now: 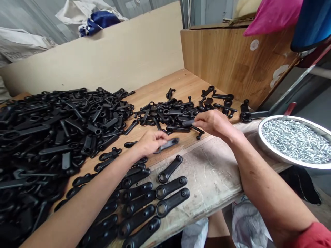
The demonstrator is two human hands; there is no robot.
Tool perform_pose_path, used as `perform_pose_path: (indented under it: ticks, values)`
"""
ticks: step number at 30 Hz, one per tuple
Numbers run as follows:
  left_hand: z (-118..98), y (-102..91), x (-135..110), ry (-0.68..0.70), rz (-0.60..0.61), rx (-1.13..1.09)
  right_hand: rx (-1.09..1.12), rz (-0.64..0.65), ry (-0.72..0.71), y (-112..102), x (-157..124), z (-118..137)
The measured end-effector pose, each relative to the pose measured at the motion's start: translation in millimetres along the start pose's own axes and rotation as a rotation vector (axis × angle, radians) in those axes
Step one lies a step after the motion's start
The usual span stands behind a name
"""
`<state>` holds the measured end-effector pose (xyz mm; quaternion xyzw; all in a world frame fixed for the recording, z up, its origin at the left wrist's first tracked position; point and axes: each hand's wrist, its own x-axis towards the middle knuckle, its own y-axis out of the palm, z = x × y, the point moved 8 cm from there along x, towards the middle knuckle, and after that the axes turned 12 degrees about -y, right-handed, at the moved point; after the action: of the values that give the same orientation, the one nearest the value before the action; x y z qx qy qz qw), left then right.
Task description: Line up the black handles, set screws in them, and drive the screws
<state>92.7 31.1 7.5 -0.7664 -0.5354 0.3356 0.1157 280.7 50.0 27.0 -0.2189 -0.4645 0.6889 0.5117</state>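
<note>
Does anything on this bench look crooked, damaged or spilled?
One black part, at the top of the right-hand column of laid-out parts, slants more steeply than the two below it. The pale front of the worktop is scratched, and the wooden side board bears pale patches.

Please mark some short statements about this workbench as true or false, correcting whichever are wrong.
1. The left hand touches a black lever. True.
2. The right hand is empty. False: its fingertips pinch a dark piece.
3. The large heap lies left of the smaller pile. True.
4. The bowl of metal pins stands at the picture's left. False: it stands at the right.
5. A pink item shows at the upper right. True.
</note>
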Motion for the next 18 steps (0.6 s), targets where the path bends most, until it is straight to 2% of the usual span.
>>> perform_pose_path:
  ticks: [2,4,8,12,14,18]
  values:
    - [15.6,8.4,-1.2,-0.037,0.087,0.151,-0.189,0.170,0.086,12.3,-1.4,-5.4]
    - [23.1,17.7,-2.9,-0.040,0.145,0.273,-0.229,0.239,0.125,22.7,-1.7,-5.6]
    - [17.9,32.4,-9.1,0.004,0.197,0.477,-0.238,0.237,0.145,29.8,0.4,-4.9]
    - [9.4,35.3,-15.8,0.053,0.245,0.615,-0.145,0.226,0.115,22.0,0.8,-8.8]
    - [5.3,23.7,-12.3,0.076,0.182,0.664,-0.057,0.238,0.073,18.8,-0.1,-12.8]
    - [-8.2,-11.7,6.5,0.108,-0.091,0.757,0.250,0.196,0.086,10.8,-4.7,-31.7]
